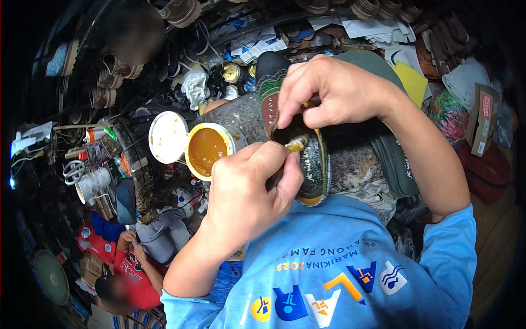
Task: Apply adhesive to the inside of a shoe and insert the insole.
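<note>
A shoe (315, 175) in dark, green and red-brown pieces lies before me, its opening facing up. My left hand (249, 178) pinches a small brush (297, 143) coated in yellowish glue; its tip is at the shoe's opening and its handle is mostly hidden in my fingers. Over the shoe, my right hand (329, 93) bends its fingers down and grips the red-brown edge of the upper. Just left of the shoe stands a white tub (236, 140) of amber glue (208, 151), its round lid (167, 137) hinged back.
Green sole-shaped sheets (392, 164) lie to the right of the shoe on a worn, stained work surface (356, 167). A cardboard box (482, 118) stands at far right. Cans (231, 73) and crumpled white paper (195, 86) sit beyond. Another person in red (134, 274) is at lower left.
</note>
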Demonstrator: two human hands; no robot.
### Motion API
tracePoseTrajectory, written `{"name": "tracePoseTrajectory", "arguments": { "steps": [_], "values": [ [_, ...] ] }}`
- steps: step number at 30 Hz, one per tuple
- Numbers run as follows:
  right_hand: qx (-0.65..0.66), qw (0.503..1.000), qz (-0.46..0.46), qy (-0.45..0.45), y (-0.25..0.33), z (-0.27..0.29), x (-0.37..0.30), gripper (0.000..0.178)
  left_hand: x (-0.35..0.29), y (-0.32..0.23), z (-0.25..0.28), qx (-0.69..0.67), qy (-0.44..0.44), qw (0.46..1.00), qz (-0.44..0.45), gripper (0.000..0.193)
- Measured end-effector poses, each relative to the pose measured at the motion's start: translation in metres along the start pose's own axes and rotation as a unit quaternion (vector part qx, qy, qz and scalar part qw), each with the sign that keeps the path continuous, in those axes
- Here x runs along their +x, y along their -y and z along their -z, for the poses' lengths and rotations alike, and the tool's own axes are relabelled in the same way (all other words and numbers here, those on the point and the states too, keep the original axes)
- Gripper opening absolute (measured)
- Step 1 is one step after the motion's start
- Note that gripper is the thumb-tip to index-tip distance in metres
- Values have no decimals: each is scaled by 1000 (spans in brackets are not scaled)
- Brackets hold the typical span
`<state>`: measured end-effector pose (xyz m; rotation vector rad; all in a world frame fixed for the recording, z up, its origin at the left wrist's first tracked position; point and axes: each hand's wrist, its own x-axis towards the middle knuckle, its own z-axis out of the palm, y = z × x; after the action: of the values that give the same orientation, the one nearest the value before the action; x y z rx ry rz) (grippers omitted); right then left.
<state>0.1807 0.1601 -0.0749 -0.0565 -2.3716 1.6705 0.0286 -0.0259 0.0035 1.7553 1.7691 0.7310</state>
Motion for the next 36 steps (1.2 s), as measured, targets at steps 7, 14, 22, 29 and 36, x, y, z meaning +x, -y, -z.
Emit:
{"name": "tracePoseTrajectory", "arguments": {
  "steps": [7, 14, 22, 29, 36],
  "values": [
    [16, 999, -40, 14, 8, 4, -2, 37, 10, 11, 20, -130, 177, 975, -26, 4],
    [17, 998, -60, 10, 6, 3, 3, 36, 46, 11, 43, -39, 286, 950, -119, 23],
    [28, 995, -94, 3, 9, 0, 2, 33, 66, 23, 38, -115, 350, 922, -117, 24],
    [3, 996, -90, -1, 6, -2, 3, 34, 80, 1, 44, 19, 383, 909, -165, 30],
    [8, 991, -134, 30, 18, 4, 7, 34, 72, -8, 42, 149, 308, 909, -238, 32]
  ]
}}
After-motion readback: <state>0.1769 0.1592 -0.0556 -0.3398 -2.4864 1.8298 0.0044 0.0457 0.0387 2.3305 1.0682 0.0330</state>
